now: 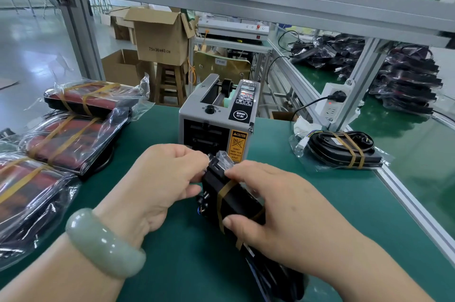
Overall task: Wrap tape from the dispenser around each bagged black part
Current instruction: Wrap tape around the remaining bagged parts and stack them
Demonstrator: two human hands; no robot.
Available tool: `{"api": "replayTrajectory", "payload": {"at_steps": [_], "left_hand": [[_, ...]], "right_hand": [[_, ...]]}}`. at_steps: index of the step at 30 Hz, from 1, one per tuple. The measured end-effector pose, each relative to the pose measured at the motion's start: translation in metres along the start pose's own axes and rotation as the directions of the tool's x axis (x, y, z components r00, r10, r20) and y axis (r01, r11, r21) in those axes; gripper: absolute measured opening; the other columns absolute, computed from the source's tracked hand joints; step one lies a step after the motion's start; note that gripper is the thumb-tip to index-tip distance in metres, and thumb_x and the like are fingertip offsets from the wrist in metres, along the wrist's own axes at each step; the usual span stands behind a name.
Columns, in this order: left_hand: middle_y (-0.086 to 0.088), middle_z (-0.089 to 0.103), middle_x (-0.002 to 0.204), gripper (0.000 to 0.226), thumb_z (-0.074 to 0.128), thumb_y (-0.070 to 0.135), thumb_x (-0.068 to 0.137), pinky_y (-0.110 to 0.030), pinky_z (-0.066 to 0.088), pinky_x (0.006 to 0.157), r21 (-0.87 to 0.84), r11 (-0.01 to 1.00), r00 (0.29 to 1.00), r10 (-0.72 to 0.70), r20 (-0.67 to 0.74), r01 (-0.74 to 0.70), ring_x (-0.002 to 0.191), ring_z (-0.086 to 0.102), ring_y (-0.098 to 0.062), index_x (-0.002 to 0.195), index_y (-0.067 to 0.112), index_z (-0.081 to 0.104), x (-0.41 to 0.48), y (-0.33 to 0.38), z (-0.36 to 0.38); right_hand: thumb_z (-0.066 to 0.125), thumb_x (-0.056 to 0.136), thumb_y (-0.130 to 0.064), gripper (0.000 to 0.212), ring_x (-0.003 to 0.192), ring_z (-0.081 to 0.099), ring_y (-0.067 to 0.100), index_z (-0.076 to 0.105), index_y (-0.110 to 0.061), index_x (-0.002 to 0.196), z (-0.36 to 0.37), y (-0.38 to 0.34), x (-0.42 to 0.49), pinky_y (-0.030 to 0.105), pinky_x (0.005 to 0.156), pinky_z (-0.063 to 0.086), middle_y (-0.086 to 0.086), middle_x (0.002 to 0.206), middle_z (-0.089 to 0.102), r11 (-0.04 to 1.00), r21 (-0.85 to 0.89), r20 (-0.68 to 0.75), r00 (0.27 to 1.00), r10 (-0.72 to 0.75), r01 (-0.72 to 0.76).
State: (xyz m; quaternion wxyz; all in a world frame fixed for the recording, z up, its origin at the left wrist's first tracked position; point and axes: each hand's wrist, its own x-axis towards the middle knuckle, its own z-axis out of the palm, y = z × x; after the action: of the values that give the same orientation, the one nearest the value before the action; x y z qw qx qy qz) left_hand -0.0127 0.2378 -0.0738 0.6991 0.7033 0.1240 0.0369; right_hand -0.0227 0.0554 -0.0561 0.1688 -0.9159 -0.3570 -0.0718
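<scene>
Bagged black part (234,199) held just above green mat (320,203), right in front of tape dispenser (218,118). Left hand (160,178) grips its far end, fingers curled. Right hand (275,205) clamps the middle, thumb on a tan tape band (222,193). One taped part (342,147) lies right, several bagged parts (71,139) left.

dispenser (216,114) "CAUTION", box (161,38) "75x36x40 cm"
</scene>
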Motion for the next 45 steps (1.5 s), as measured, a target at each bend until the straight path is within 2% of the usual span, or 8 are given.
{"api": "replayTrajectory", "payload": {"at_steps": [5, 9, 15, 21, 26, 32, 39, 45], "left_hand": [[-0.008, 0.059, 0.078, 0.005, 0.063, 0.011, 0.080, -0.019, 0.049, 0.055, 0.048, 0.999, 1.000, -0.002, 0.013, 0.001, 0.078, 0.057, -0.016, 0.075, 0.009, 0.062, 0.008, -0.005, -0.001], [-0.010, 0.057, 0.078, 0.006, 0.064, 0.009, 0.080, -0.018, 0.049, 0.054, 0.030, 0.999, 0.999, -0.032, 0.026, 0.031, 0.076, 0.054, -0.017, 0.076, 0.007, 0.060, 0.012, -0.007, 0.001], [-0.008, 0.057, 0.076, 0.007, 0.065, 0.010, 0.080, -0.019, 0.049, 0.055, 0.030, 0.999, 0.999, -0.036, 0.023, 0.036, 0.072, 0.055, -0.016, 0.075, 0.008, 0.060, 0.014, -0.007, 0.005], [-0.006, 0.058, 0.072, 0.010, 0.065, 0.011, 0.078, -0.019, 0.049, 0.053, 0.052, 0.998, 1.000, -0.018, -0.022, 0.020, 0.068, 0.056, -0.015, 0.068, 0.010, 0.061, 0.015, -0.009, 0.008], [-0.004, 0.060, 0.066, 0.022, 0.066, 0.011, 0.077, -0.020, 0.050, 0.052, 0.061, 0.998, 0.998, 0.002, -0.070, 0.003, 0.061, 0.058, -0.013, 0.056, 0.014, 0.059, 0.013, -0.010, 0.010], [-0.002, 0.060, 0.061, 0.031, 0.067, 0.013, 0.077, -0.022, 0.054, 0.054, 0.085, 0.996, 0.995, 0.019, -0.093, -0.011, 0.056, 0.059, -0.011, 0.049, 0.019, 0.059, 0.012, -0.010, 0.012], [0.003, 0.060, 0.054, 0.032, 0.068, 0.015, 0.076, -0.024, 0.053, 0.055, 0.127, 0.992, 0.994, 0.033, -0.102, -0.020, 0.048, 0.058, -0.008, 0.045, 0.021, 0.062, 0.015, -0.010, 0.012], [0.001, 0.069, 0.071, 0.018, 0.069, 0.031, 0.082, -0.020, 0.049, 0.051, -0.012, 1.000, 0.999, -0.019, -0.036, 0.018, 0.060, 0.063, -0.010, 0.075, 0.015, 0.068, 0.016, -0.003, 0.003]], "right_hand": [[0.062, 0.076, -0.040, 0.049, 0.098, 0.051, 0.005, 0.041, -0.040, 0.120, 0.004, -0.001, 0.003, 0.022, 0.082, 0.042, -0.018, 0.114, 0.056, 0.999, 0.040, -0.034, 0.999, 0.033, -0.031], [0.062, 0.074, -0.039, 0.062, 0.098, 0.054, 0.008, 0.028, -0.048, 0.125, 0.005, 0.001, 0.002, 0.023, 0.082, 0.043, -0.015, 0.115, 0.059, 0.994, 0.090, -0.011, 0.998, 0.066, -0.065], [0.061, 0.074, -0.035, 0.068, 0.088, 0.045, 0.002, 0.028, -0.047, 0.133, 0.004, 0.005, 0.002, 0.017, 0.078, 0.040, -0.020, 0.116, 0.055, 0.995, 0.081, 0.004, 0.998, 0.063, -0.063], [0.061, 0.074, -0.034, 0.064, 0.107, 0.050, 0.004, 0.033, -0.045, 0.130, 0.004, 0.004, 0.004, 0.023, 0.089, 0.044, -0.021, 0.120, 0.055, 0.995, 0.084, 0.008, 0.998, 0.057, -0.057], [0.058, 0.072, -0.033, 0.058, 0.106, 0.050, 0.004, 0.038, -0.043, 0.125, 0.005, 0.004, 0.003, 0.021, 0.086, 0.045, -0.019, 0.115, 0.057, 0.996, 0.080, -0.014, 0.999, 0.040, -0.039], [0.054, 0.075, -0.036, 0.061, 0.114, 0.047, 0.000, 0.040, -0.044, 0.134, 0.006, 0.005, 0.005, 0.023, 0.095, 0.043, -0.020, 0.122, 0.055, 0.999, 0.048, 0.012, 1.000, 0.023, -0.023], [0.057, 0.077, -0.034, 0.060, 0.113, 0.051, 0.003, 0.044, -0.040, 0.134, 0.006, 0.004, 0.007, 0.024, 0.095, 0.045, -0.019, 0.123, 0.056, 0.999, 0.046, 0.003, 1.000, 0.026, -0.026], [0.051, 0.072, -0.039, 0.057, 0.109, 0.050, 0.002, 0.047, -0.041, 0.130, 0.007, 0.005, 0.007, 0.018, 0.091, 0.043, -0.019, 0.119, 0.059, 0.999, 0.036, -0.031, 0.999, 0.034, -0.033]]}}
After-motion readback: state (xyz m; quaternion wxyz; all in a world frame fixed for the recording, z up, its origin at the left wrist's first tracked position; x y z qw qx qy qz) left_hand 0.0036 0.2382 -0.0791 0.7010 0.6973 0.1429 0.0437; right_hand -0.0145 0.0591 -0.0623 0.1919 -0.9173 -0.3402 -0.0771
